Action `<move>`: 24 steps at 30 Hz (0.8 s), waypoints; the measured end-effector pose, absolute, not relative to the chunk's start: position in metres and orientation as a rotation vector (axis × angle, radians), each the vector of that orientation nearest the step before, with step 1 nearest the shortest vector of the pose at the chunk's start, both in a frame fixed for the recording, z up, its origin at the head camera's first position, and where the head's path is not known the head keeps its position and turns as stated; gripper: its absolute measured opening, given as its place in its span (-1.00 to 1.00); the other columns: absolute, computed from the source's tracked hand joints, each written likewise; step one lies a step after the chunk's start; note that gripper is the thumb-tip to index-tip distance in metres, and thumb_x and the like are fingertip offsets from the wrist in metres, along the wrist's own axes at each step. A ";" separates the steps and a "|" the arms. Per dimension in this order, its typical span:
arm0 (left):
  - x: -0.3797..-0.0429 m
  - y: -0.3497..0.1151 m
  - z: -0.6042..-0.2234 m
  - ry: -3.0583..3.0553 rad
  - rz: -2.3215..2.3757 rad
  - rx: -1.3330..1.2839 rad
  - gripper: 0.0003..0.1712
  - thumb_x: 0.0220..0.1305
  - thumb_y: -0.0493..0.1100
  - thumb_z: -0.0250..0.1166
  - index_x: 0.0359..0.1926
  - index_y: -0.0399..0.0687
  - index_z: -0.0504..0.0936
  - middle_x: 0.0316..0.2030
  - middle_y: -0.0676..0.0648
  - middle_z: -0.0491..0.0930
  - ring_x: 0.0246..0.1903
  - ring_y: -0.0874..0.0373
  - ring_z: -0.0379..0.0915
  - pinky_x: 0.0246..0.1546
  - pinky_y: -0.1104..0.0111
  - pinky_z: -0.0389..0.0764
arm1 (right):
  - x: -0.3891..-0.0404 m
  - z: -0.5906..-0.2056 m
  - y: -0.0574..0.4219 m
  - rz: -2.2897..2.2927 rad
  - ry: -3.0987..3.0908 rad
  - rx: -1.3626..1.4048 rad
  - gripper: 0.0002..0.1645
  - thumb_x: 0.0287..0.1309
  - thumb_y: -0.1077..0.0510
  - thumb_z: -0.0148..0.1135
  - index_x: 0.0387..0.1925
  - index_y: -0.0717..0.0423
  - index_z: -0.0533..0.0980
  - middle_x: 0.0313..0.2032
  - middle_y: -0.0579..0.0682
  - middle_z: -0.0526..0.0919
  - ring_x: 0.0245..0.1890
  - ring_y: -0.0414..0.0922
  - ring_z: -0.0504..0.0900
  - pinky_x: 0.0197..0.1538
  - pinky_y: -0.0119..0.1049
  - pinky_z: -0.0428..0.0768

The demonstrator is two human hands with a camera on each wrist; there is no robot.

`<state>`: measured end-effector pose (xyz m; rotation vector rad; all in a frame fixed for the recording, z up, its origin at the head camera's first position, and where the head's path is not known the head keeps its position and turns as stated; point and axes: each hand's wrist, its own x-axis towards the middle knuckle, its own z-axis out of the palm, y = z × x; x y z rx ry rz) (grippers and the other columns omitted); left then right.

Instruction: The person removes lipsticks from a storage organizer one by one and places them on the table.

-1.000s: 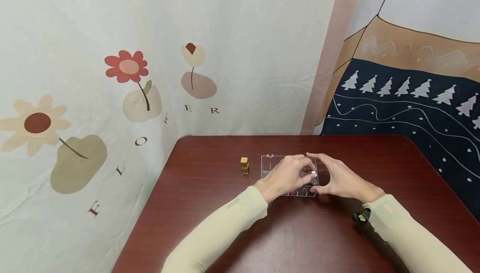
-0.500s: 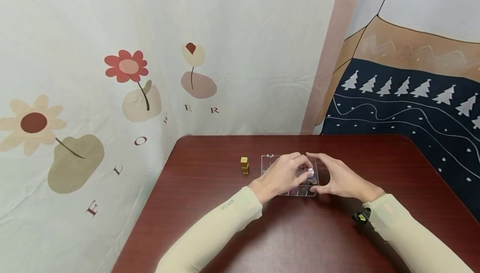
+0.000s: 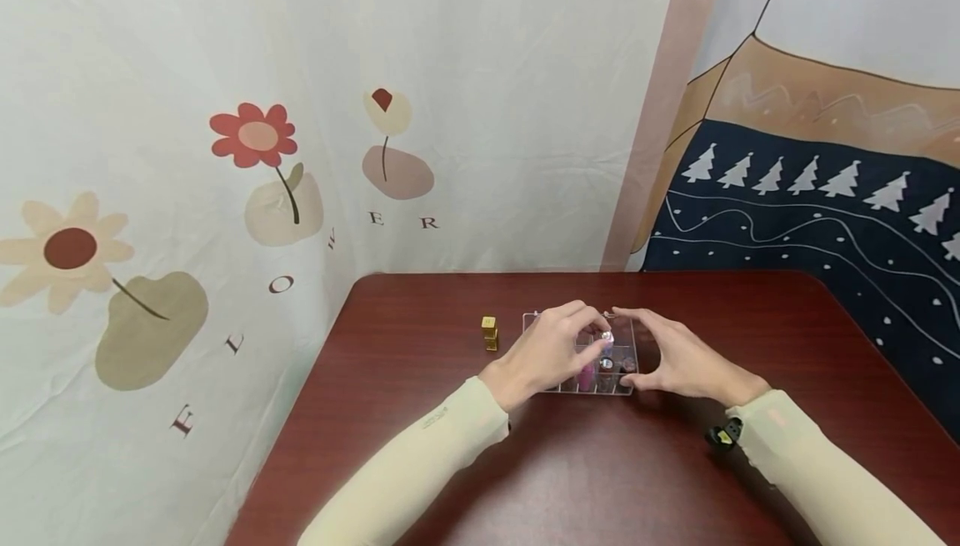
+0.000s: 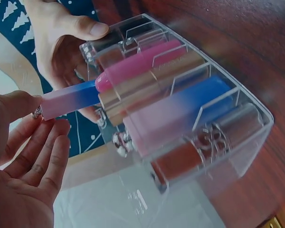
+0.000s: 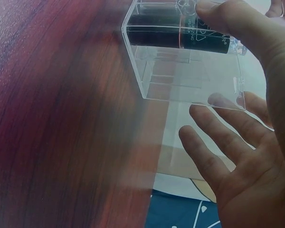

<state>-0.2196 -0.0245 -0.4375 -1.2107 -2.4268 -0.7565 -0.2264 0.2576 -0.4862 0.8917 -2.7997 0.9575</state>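
My left hand (image 3: 551, 353) pinches a pink-to-blue lipstick tube (image 4: 69, 99) by its ornamented end. In the left wrist view the tube's blue end points at the open top of a clear organizer box (image 4: 259, 102); whether it sits inside a compartment I cannot tell. Inside the box lie a bright pink tube (image 4: 142, 64), a gold tube (image 4: 156, 88), another pink-to-blue tube (image 4: 180, 111) and a brownish clear tube (image 4: 178, 164). My right hand (image 3: 686, 363) grips the box's right end, thumb on the near side. A black tube (image 5: 152, 31) shows near that thumb.
A small gold tube (image 3: 490, 333) stands on the reddish-brown table (image 3: 585, 471), left of the box. A patterned curtain (image 3: 480, 112) hangs behind the table. A black band (image 3: 723, 433) is on the right wrist.
My left hand has moved left over the box with the pink-to-blue lipstick tube, baring more of the compartments on the right. The right hand and the box stay in place.
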 end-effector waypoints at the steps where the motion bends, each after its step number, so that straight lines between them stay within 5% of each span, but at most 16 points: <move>1: -0.219 -0.027 -0.437 -2.425 -0.766 -1.210 -0.82 0.59 -0.14 0.56 0.10 -0.04 0.83 -0.02 0.00 0.83 -0.08 0.19 0.83 0.08 0.56 0.78 | -0.226 -0.486 0.257 0.962 -2.803 0.890 0.31 0.05 -0.04 0.93 0.72 0.01 0.37 0.44 0.03 0.73 0.34 0.01 0.81 0.43 0.28 0.79; 24: -0.221 -0.075 -0.421 -2.308 -0.818 -1.137 -0.83 0.52 -0.25 0.59 0.04 -0.09 0.83 -0.09 -0.01 0.83 -0.10 0.16 0.85 0.00 0.40 0.83 | -0.225 -0.484 0.258 1.000 -2.835 0.858 0.29 0.11 -0.06 0.91 0.74 -0.03 0.35 0.48 0.13 0.71 0.39 0.15 0.80 0.46 0.36 0.74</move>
